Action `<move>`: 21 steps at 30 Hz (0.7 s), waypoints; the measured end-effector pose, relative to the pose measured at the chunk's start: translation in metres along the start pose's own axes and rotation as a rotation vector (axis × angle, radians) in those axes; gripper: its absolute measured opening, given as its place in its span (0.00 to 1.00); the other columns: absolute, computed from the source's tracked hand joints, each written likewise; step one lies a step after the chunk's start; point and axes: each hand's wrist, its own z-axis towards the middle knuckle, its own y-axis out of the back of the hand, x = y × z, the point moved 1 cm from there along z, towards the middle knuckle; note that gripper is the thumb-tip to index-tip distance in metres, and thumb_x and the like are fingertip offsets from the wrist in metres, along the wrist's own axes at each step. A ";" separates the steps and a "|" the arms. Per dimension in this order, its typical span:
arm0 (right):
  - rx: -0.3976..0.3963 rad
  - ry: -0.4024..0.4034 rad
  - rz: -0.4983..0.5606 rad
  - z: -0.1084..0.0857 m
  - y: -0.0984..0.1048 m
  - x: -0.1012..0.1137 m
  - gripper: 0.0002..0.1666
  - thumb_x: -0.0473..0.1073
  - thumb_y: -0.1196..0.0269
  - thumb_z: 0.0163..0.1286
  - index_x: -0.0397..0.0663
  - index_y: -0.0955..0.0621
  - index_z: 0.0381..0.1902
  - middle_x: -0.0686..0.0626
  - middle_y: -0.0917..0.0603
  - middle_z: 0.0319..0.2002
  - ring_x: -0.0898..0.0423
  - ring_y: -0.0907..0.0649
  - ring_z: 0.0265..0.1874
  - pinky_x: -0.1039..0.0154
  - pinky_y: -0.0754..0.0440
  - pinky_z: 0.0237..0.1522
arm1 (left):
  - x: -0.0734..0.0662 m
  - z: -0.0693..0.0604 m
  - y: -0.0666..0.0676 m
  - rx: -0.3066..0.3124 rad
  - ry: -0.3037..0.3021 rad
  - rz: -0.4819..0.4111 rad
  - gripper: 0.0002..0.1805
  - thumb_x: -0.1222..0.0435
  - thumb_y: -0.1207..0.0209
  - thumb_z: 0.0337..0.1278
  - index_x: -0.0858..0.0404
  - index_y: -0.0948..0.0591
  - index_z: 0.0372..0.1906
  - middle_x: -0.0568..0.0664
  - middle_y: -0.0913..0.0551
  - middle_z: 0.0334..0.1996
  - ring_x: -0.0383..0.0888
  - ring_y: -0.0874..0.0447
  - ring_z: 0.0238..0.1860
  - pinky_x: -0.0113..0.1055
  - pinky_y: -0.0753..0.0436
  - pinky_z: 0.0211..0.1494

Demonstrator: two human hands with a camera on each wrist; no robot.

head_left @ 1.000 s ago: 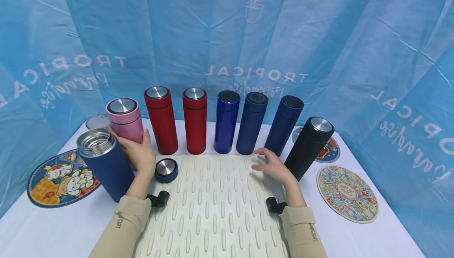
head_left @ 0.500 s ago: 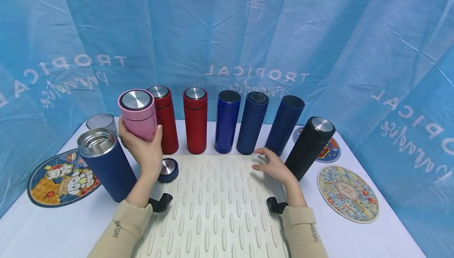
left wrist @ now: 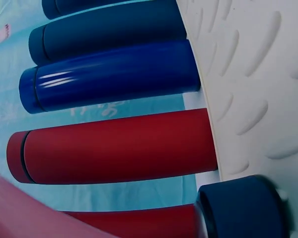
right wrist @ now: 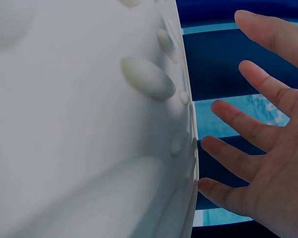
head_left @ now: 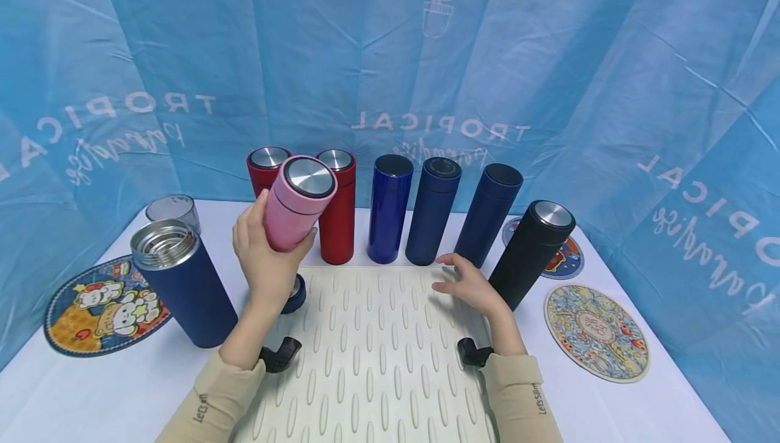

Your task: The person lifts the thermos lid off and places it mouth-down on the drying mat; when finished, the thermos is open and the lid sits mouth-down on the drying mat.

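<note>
My left hand (head_left: 268, 267) grips a pink thermos flask (head_left: 288, 223) round its body. It is raised off the table, its steel-topped lid tilted to the right, and hides part of a red flask (head_left: 263, 172). A second red flask (head_left: 338, 219) stands just behind it. Below the wrist, a loose navy lid (head_left: 296, 296) is partly covered. To the left stands an uncapped navy flask (head_left: 189, 294) with a bare steel neck. My right hand (head_left: 468, 285) is spread, holding nothing, near a navy flask (head_left: 490, 213) and a black flask (head_left: 530, 257).
A glossy blue flask (head_left: 390, 209) and another navy flask (head_left: 434, 213) stand behind the white ridged mat (head_left: 365, 375). At the left are a clear glass (head_left: 183, 207) and a cartoon placemat (head_left: 91, 321). Round patterned mats, one a floral mat (head_left: 597, 334), lie at the right.
My left hand has lifted the pink flask from the left side and carried it rightward, from beside the uncapped navy flask to before the red ones, tilting it. My right hand stays put.
</note>
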 end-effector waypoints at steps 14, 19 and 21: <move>-0.001 -0.025 0.002 0.000 0.000 -0.001 0.30 0.42 0.33 0.56 0.42 0.28 0.56 0.41 0.29 0.59 0.43 0.35 0.62 0.42 0.41 0.64 | -0.011 -0.007 -0.008 0.251 -0.344 0.156 0.47 0.67 0.23 0.19 0.54 0.29 0.58 0.60 0.27 0.51 0.60 0.31 0.53 0.58 0.34 0.53; -0.003 -0.019 0.001 0.000 0.001 0.002 0.31 0.42 0.34 0.56 0.42 0.29 0.57 0.41 0.30 0.60 0.43 0.35 0.63 0.42 0.41 0.63 | -0.011 -0.010 -0.011 0.290 -0.464 0.244 0.45 0.65 0.23 0.19 0.51 0.28 0.57 0.60 0.26 0.49 0.60 0.30 0.51 0.57 0.33 0.51; -0.006 -0.011 0.000 -0.001 0.002 0.005 0.31 0.43 0.33 0.56 0.44 0.29 0.58 0.41 0.30 0.60 0.43 0.35 0.63 0.41 0.41 0.63 | -0.010 -0.012 -0.012 0.299 -0.501 0.277 0.45 0.64 0.23 0.19 0.50 0.28 0.57 0.59 0.25 0.49 0.59 0.29 0.50 0.56 0.32 0.50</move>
